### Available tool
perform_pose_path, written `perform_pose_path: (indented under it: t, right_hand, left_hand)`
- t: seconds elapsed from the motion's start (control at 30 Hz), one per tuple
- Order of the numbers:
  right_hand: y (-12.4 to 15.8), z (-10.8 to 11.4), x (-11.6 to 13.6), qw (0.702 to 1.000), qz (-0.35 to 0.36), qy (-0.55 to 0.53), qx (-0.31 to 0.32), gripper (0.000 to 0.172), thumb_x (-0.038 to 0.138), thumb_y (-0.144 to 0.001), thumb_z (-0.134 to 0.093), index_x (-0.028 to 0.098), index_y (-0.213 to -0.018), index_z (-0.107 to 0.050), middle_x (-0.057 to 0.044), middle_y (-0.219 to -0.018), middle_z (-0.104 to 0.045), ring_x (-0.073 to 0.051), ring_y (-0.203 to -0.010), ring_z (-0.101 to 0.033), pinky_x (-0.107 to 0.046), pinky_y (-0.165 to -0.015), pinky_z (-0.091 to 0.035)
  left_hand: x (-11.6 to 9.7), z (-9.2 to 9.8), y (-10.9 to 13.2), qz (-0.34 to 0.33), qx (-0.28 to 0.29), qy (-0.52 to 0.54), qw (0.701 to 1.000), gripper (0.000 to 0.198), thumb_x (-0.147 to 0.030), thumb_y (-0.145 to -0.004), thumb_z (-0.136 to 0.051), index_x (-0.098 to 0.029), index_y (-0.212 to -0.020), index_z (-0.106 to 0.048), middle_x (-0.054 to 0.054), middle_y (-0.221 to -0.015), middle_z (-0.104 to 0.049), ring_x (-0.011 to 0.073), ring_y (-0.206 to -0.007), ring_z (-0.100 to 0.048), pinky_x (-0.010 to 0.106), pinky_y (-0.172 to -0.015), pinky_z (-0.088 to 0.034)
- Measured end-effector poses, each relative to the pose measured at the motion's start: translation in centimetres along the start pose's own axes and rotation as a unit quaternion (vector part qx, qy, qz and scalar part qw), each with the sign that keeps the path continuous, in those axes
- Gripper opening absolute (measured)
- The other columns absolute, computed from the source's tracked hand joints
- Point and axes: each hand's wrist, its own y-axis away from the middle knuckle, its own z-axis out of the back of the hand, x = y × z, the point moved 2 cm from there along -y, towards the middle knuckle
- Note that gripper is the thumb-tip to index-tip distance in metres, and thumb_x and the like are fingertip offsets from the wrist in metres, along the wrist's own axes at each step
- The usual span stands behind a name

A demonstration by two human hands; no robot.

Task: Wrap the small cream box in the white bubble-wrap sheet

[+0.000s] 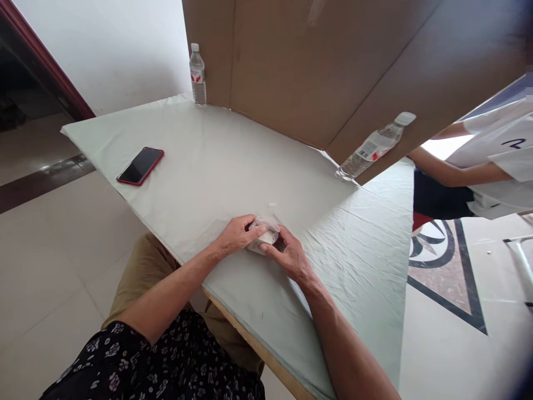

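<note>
A small clear plastic bag [266,230] with something pale inside lies near the front edge of the table. My left hand [236,234] grips its left side with curled fingers. My right hand [291,256] pinches its right side from the near side. Both hands rest on the pale green cloth [200,178] that covers the table. Most of the bag is hidden between my fingers.
A red phone [140,165] lies face up at the left. One water bottle [197,75] stands at the far corner, another [373,147] leans against a tall cardboard screen [316,66]. A person in white [491,161] sits beyond the screen at the right.
</note>
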Motion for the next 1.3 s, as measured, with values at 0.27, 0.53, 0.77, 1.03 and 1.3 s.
perform_pose_path:
  t: [0.27, 0.53, 0.77, 1.03, 1.3]
  right_hand:
    - [-0.5, -0.2, -0.3, 0.995, -0.041, -0.094, 0.003, 0.052, 0.053, -0.078, -0.074, 0.019, -0.115, -0.066, -0.007, -0.099, -0.074, -0.023, -0.088, -0.068, -0.035, -0.079, -0.054]
    - [-0.7, 0.0, -0.8, 0.992, -0.045, -0.117, -0.006, 0.045, 0.055, -0.078, -0.073, 0.02, -0.106, -0.071, -0.005, -0.093, -0.075, -0.021, -0.083, -0.067, -0.033, -0.076, -0.053]
    - [-0.7, 0.3, -0.5, 0.992, -0.055, -0.112, -0.008, 0.043, 0.056, -0.081, -0.07, 0.02, -0.105, -0.073, -0.003, -0.087, -0.075, -0.02, -0.079, -0.067, -0.031, -0.073, -0.051]
    - [-3.9, 1.0, 1.0, 0.992, -0.048, -0.115, 0.003, 0.04, 0.055, -0.076, -0.074, 0.02, -0.095, -0.074, -0.002, -0.087, -0.075, -0.018, -0.077, -0.065, -0.031, -0.074, -0.051]
    - [-5.1, 1.2, 1.4, 0.991, -0.005, -0.12, -0.051, 0.022, 0.043, -0.075, -0.077, 0.022, -0.077, -0.071, -0.002, -0.084, -0.073, -0.018, -0.08, -0.064, -0.034, -0.078, -0.05]
  left_hand:
    - [-0.3, 0.4, 0.6, 0.06, 0.112, 0.208, 0.97, 0.041, -0.023, -0.077, -0.068, -0.015, -0.117, -0.065, 0.006, -0.104, -0.07, 0.018, -0.096, -0.065, 0.027, -0.083, -0.049]
    - [0.7, 0.2, 0.5, 0.072, 0.094, 0.189, 0.975, 0.033, -0.027, -0.077, -0.071, -0.014, -0.106, -0.066, 0.003, -0.09, -0.07, 0.0136, -0.081, -0.065, 0.024, -0.075, -0.049]
    - [0.8, 0.0, 0.3, 0.074, 0.051, 0.181, 0.979, 0.038, -0.022, -0.072, -0.069, -0.014, -0.108, -0.066, 0.003, -0.092, -0.07, 0.0137, -0.081, -0.065, 0.025, -0.075, -0.05]
    - [0.7, 0.3, 0.2, 0.052, 0.084, 0.202, 0.974, 0.041, -0.018, -0.075, -0.067, -0.014, -0.116, -0.067, 0.007, -0.102, -0.073, 0.0173, -0.089, -0.069, 0.029, -0.081, -0.053]
    - [0.7, 0.3, 0.2, 0.036, 0.078, 0.178, 0.98, 0.042, -0.026, -0.078, -0.067, -0.013, -0.117, -0.068, 0.007, -0.098, -0.073, 0.0151, -0.083, -0.066, 0.026, -0.075, -0.049]
